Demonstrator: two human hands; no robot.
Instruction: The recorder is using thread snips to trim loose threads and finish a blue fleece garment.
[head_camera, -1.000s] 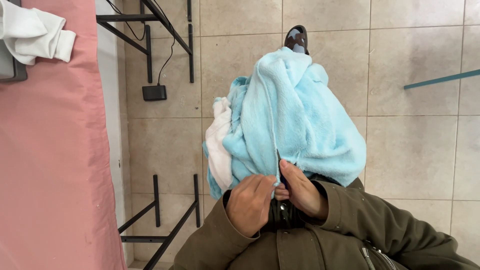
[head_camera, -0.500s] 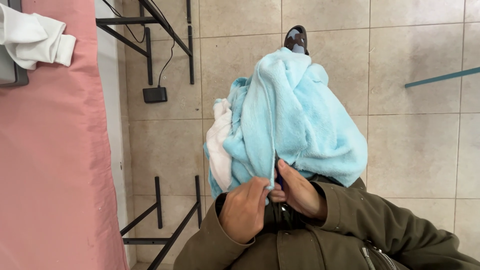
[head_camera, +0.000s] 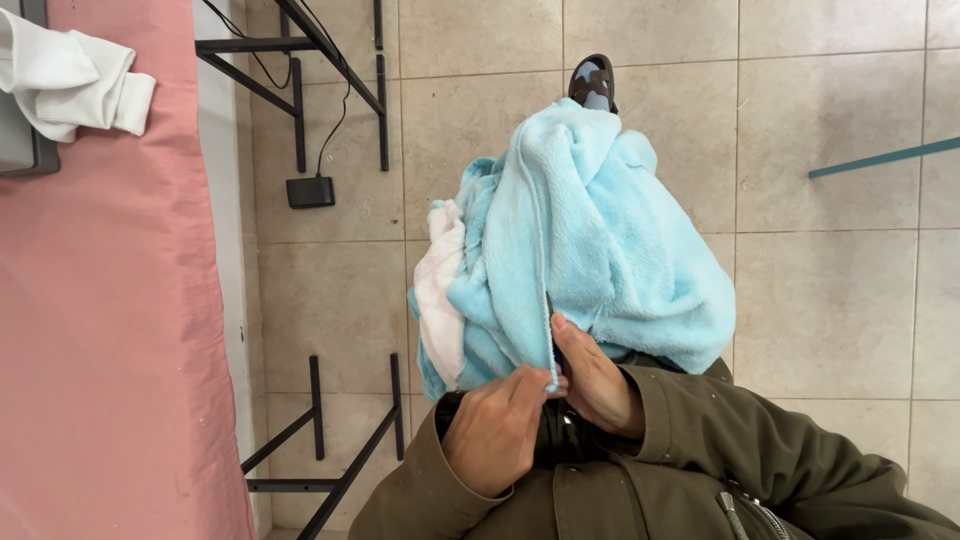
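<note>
A pink-covered worktop (head_camera: 110, 330) is seen at nine o'clock, with a white cloth (head_camera: 65, 80) at its ten o'clock corner. Since a second ago, the light blue fleece (head_camera: 590, 250), heaped at centre over the tiled floor (head_camera: 840, 300), has been pinched slightly higher along its hem. The left hand (head_camera: 495, 430) and right hand (head_camera: 595, 385) are closed on that hem at six o'clock. Fingertips are hidden by fabric; a shoe (head_camera: 592, 82) is half covered.

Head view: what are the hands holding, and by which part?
Both the left hand and right hand pinch the light blue fleece garment by its stitched edge near a corner, close to the body; the rest drapes forward.
</note>
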